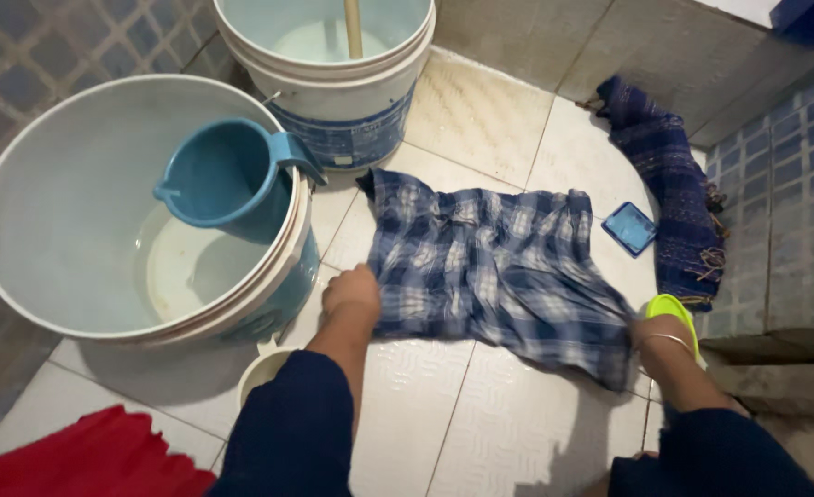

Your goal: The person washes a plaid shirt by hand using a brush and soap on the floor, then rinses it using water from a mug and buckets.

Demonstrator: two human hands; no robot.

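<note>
- The blue-and-white checked cloth, wet-looking and rumpled, lies spread flat on the white tiled floor between the two hands.
- The left hand is closed into a fist on the cloth's near left edge, knuckles up, pressing it to the floor.
- The right hand sits at the cloth's lower right corner; its fingers are hidden behind the fabric and the wrist, so I cannot tell whether it grips or merely touches. A thin metal bangle circles that wrist.
- Both forearms come out of dark navy sleeves at the bottom of the view.
- A bright green slipper shows just behind the right wrist.
- A large white plastic bucket stands left of the cloth with a little water in it, and a blue plastic jug with a handle tilts inside it.
- A second white bucket stands behind, with a pale stick upright in its water.
- A small blue square soap case lies just beyond the cloth's right edge.
- A dark blue patterned cloth trails along the tiled wall on the right.
- A red cloth lies at the lower left corner.
</note>
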